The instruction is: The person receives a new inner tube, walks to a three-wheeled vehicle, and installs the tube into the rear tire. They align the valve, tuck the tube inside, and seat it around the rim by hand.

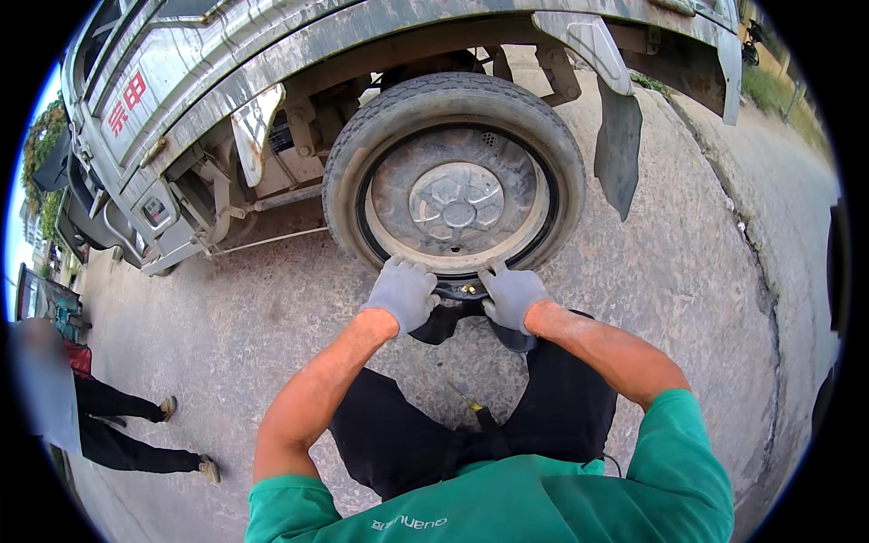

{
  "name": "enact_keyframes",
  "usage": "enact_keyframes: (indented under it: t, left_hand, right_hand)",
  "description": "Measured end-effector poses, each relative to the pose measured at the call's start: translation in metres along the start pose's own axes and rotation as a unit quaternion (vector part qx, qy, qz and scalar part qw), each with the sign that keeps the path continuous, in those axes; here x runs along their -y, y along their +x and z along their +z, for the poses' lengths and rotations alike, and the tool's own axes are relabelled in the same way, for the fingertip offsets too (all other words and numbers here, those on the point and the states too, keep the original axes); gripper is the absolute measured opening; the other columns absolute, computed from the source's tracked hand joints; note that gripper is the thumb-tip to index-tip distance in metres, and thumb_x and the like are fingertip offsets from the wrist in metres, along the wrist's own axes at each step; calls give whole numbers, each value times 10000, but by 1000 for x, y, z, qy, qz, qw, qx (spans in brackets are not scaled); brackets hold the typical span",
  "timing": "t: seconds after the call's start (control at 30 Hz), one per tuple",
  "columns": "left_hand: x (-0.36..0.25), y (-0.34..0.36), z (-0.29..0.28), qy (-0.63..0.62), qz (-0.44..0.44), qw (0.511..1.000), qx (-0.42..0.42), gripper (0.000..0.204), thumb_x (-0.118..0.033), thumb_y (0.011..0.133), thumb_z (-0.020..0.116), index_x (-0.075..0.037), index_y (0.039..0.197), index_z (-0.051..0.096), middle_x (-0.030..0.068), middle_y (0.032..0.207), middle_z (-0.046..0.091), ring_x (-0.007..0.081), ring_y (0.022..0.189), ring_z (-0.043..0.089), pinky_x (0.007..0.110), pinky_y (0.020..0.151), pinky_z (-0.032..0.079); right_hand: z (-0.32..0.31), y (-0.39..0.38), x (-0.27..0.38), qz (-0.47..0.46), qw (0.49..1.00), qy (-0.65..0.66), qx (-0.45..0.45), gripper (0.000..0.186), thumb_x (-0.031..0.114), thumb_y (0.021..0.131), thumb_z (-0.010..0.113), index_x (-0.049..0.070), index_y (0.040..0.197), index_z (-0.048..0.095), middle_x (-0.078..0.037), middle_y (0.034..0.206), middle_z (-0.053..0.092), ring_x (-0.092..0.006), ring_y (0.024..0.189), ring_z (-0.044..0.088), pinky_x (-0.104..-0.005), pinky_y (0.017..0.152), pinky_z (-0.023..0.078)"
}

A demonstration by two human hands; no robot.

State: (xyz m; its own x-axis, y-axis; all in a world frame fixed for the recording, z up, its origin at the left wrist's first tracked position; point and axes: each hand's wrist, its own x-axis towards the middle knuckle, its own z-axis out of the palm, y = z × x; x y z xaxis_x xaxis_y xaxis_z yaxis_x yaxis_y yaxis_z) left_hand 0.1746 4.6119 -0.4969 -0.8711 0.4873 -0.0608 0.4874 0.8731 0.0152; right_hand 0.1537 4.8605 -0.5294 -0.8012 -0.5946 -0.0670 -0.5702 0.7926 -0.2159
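A worn tyre with a dusty metal wheel rim stands in front of me, under the side of a vehicle. Both my hands wear grey gloves and meet the tyre's lower edge. My left hand has its fingers bent over a black rubber strip, at the left end. The other end is pinched by my right hand. Small brass-coloured fittings show on the strip between my hands. Gloves and tyre hide how far the strip runs.
The vehicle's dented silver side panel overhangs the wheel. A dark mud flap hangs to its right. A screwdriver-like tool with a yellow part lies between my legs. Another person is at the left. A crack crosses the concrete.
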Motion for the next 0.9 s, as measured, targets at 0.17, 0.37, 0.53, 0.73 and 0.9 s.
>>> enact_keyframes:
  t: [0.17, 0.37, 0.53, 0.73, 0.9]
  left_hand:
    - [0, -2, 14, -34, 17, 998, -58, 249, -301, 886, 699, -80, 997, 724, 113, 1079, 679, 311, 1120, 624, 482, 1066, 400]
    - [0, 3, 24, -98, 14, 993, -70, 268, -279, 868, 696, -44, 996, 693, 151, 1106, 691, 360, 1108, 618, 488, 1005, 443]
    - [1, 9, 18, -132, -8, 990, -52, 299, -272, 857, 700, -25, 1026, 688, 200, 1030, 707, 393, 1055, 638, 497, 965, 464]
    - [-11, 18, 9, -150, -41, 988, 4, 398, -297, 861, 704, -15, 1142, 699, 217, 1100, 710, 412, 1101, 632, 506, 975, 470]
    - [-16, 17, 15, -146, -39, 989, -5, 443, -308, 877, 698, -30, 1222, 700, 224, 1160, 707, 410, 1124, 635, 491, 990, 479]
  right_hand:
    - [2, -8, -7, -21, 998, 53, 2, 521, 312, 874, 695, 13, 1296, 632, -228, 1260, 625, -377, 964, 713, -474, 832, 573]
    - [75, -32, -30, 116, 791, 599, 40, 514, 449, 923, 733, 74, 1270, 680, -69, 1038, 709, -236, 991, 703, -370, 901, 543]
    - [112, -8, -42, 355, 431, 829, -31, 599, 362, 997, 712, 136, 1495, 466, -88, 1424, 572, -214, 1191, 614, -510, 1030, 471]
    - [137, 46, -32, 169, 406, 829, -346, 643, 303, 959, 765, 97, 1495, 476, -72, 1453, 560, -249, 1297, 562, -478, 1118, 448]
    - [146, 45, -47, 162, 418, 832, -326, 560, 220, 948, 777, 58, 1426, 535, -80, 1342, 640, -218, 1168, 643, -398, 1018, 535]
